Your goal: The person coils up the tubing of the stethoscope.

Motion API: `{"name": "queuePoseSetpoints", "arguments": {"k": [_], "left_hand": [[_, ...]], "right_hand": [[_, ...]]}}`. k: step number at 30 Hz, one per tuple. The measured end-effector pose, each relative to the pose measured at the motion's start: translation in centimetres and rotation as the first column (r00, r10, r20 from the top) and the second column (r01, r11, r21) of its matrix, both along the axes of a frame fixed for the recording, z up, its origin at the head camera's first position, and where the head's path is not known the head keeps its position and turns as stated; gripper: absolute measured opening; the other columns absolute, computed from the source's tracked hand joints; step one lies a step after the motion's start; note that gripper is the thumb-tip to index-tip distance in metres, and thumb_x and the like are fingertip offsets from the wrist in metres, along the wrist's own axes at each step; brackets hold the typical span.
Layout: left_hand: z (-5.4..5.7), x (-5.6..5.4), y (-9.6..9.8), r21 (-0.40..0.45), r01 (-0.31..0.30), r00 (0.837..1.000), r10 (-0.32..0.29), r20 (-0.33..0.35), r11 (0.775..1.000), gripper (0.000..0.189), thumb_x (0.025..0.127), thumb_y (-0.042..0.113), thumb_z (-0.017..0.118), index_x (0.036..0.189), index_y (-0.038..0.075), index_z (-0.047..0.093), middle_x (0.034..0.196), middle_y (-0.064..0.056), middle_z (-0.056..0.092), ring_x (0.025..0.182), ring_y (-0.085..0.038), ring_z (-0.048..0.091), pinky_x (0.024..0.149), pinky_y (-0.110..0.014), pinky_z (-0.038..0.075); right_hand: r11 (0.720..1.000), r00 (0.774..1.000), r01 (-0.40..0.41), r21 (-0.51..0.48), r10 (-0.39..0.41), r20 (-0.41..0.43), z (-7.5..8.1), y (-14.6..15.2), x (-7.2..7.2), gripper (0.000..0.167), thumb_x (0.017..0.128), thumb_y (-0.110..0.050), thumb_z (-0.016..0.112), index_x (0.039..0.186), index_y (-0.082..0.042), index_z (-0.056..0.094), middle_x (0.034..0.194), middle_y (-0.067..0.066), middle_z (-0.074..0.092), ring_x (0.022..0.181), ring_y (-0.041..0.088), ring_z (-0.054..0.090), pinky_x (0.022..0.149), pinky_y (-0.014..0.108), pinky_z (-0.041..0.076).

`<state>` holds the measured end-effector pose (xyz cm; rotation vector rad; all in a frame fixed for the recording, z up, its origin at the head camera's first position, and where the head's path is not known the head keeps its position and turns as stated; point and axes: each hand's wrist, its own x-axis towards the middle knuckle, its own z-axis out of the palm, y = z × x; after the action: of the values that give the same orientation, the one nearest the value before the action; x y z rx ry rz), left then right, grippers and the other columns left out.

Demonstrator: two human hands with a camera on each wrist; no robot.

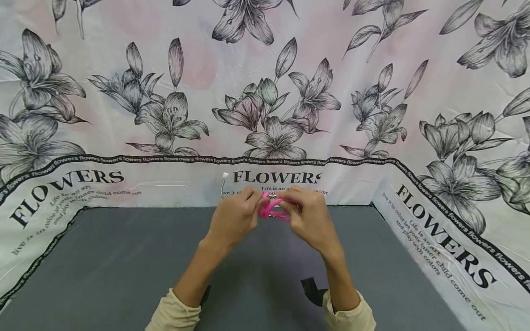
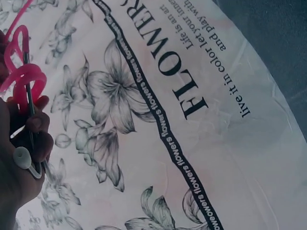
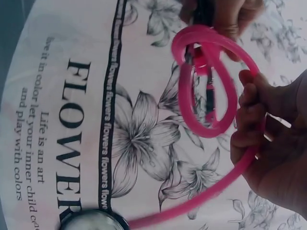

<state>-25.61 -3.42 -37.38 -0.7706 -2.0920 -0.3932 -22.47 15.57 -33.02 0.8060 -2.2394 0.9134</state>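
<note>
A stethoscope with pink tubing (image 1: pixel 265 210) is held up between both hands over the far edge of the table. My left hand (image 1: pixel 233 218) grips its metal ear tubes, and a white ear tip (image 1: pixel 225 175) sticks out past the knuckles. In the left wrist view, pink tubing (image 2: pixel 31 74) loops around the metal tube. My right hand (image 1: pixel 311 219) has its fingers curled round the tubing. From the right hand, as the right wrist view shows, the tubing runs down to the round chest piece (image 3: pixel 93 223), partly cut off by the frame.
A dark grey tabletop (image 1: pixel 124 266) lies below the hands, with black patches (image 1: pixel 312 290) near the forearms. White cloth printed with flowers (image 1: pixel 273 138) and lettering hangs behind it and along both sides.
</note>
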Motion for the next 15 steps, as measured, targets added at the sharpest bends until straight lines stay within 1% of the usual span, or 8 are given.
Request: {"name": "queuePoseSetpoints", "arguments": {"k": [2, 4, 5, 7, 9, 13, 15], "left_hand": [[0.0, 0.18, 0.22, -0.017, 0.014, 1.0, -0.014, -0.002, 1.0, 0.017, 0.102, 0.021, 0.069, 0.095, 0.006, 0.073, 0.085, -0.003, 0.07, 0.053, -0.01, 0.059, 0.049, -0.02, 0.049], [0.05, 0.34, 0.37, -0.033, 0.03, 1.0, -0.03, -0.005, 0.999, 0.016, 0.103, 0.019, 0.066, 0.095, 0.006, 0.072, 0.086, -0.003, 0.07, 0.054, -0.008, 0.057, 0.048, -0.018, 0.048], [0.07, 0.37, 0.43, -0.044, 0.032, 0.999, -0.033, -0.009, 0.999, 0.016, 0.103, 0.018, 0.065, 0.095, 0.007, 0.071, 0.087, -0.002, 0.07, 0.055, -0.008, 0.057, 0.05, -0.018, 0.048], [0.1, 0.48, 0.47, -0.056, 0.042, 0.999, -0.042, -0.008, 0.998, 0.015, 0.103, 0.017, 0.064, 0.095, 0.007, 0.071, 0.086, -0.002, 0.069, 0.054, -0.007, 0.054, 0.049, -0.018, 0.047], [0.12, 0.53, 0.47, -0.074, 0.046, 0.999, -0.047, -0.009, 0.996, 0.017, 0.102, 0.022, 0.067, 0.092, 0.008, 0.07, 0.085, -0.002, 0.068, 0.055, -0.007, 0.054, 0.05, -0.018, 0.047], [0.2, 0.64, 0.41, -0.107, 0.068, 0.998, -0.069, -0.007, 0.992, 0.03, 0.097, 0.038, 0.074, 0.092, 0.01, 0.068, 0.082, -0.001, 0.064, 0.055, -0.007, 0.05, 0.049, -0.017, 0.041], [0.25, 0.64, 0.37, -0.116, 0.085, 0.996, -0.087, -0.005, 0.99, 0.035, 0.095, 0.043, 0.076, 0.092, 0.01, 0.068, 0.083, -0.001, 0.064, 0.056, -0.006, 0.049, 0.05, -0.015, 0.038]], "right_hand": [[0.998, 0.998, 0.063, 0.004, -0.063, -0.015, -0.13, 0.04, -0.2, 0.011, 0.087, 0.008, 0.076, 0.096, 0.004, 0.079, 0.079, 0.01, 0.071, 0.061, 0.009, 0.047, 0.055, 0.02, 0.041], [0.994, 0.993, 0.111, 0.021, -0.11, -0.032, -0.24, -0.05, -0.41, 0.008, 0.088, 0.006, 0.076, 0.094, 0.003, 0.079, 0.078, 0.01, 0.07, 0.062, 0.01, 0.048, 0.057, 0.021, 0.041], [0.991, 0.99, 0.133, 0.033, -0.132, -0.043, -0.31, -0.11, -0.51, 0.006, 0.088, 0.004, 0.076, 0.093, 0.002, 0.079, 0.077, 0.009, 0.069, 0.061, 0.01, 0.047, 0.057, 0.021, 0.04], [0.986, 0.985, 0.162, 0.044, -0.159, -0.06, -0.48, -0.24, -0.7, 0.005, 0.089, 0.003, 0.077, 0.091, 0.0, 0.08, 0.076, 0.008, 0.069, 0.06, 0.011, 0.046, 0.056, 0.022, 0.039], [0.983, 0.982, 0.18, 0.045, -0.176, -0.075, -0.59, -0.34, -0.82, 0.004, 0.088, 0.002, 0.078, 0.091, 0.0, 0.08, 0.076, 0.008, 0.068, 0.061, 0.011, 0.048, 0.057, 0.022, 0.041], [0.978, 0.973, 0.208, 0.028, -0.204, -0.105, -0.8, -0.28, -0.98, 0.008, 0.085, 0.006, 0.079, 0.091, 0.0, 0.081, 0.086, 0.011, 0.061, 0.068, 0.017, 0.053, 0.061, 0.026, 0.045], [0.975, 0.969, 0.22, 0.02, -0.216, -0.117, -0.9, -0.17, -1.06, 0.011, 0.083, 0.008, 0.08, 0.09, -0.001, 0.081, 0.09, 0.011, 0.056, 0.074, 0.019, 0.053, 0.064, 0.028, 0.045]]}}
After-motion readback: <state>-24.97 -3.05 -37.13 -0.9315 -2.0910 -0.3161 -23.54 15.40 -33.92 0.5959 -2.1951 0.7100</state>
